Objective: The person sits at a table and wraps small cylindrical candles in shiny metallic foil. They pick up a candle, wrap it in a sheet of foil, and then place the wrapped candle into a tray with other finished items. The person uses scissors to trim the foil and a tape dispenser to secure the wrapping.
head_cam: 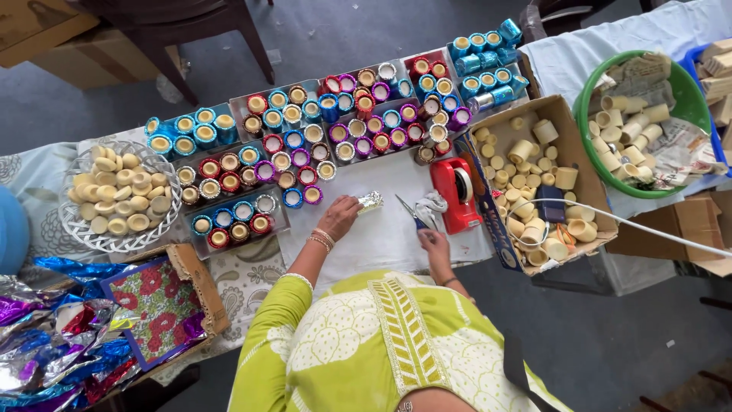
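The left hand (341, 216) closes around a silver foil-wrapped cup (370, 201) at its one o'clock, on the white sheet (366, 236). The right hand (435, 243) rests curled, holding nothing, scissors (418, 214) touching at eleven o'clock. A red tape dispenser (456, 194) stands beyond, foil-wrapped cups (305, 145) farther.

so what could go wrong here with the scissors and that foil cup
1. The right hand rests by the white-handled scissors, whose open blades point toward the left hand; a nick seems possible.
2. The silver foil-wrapped cup at the left hand's fingertips sits close to the packed foil-wrapped cups; a careless sweep might topple some.
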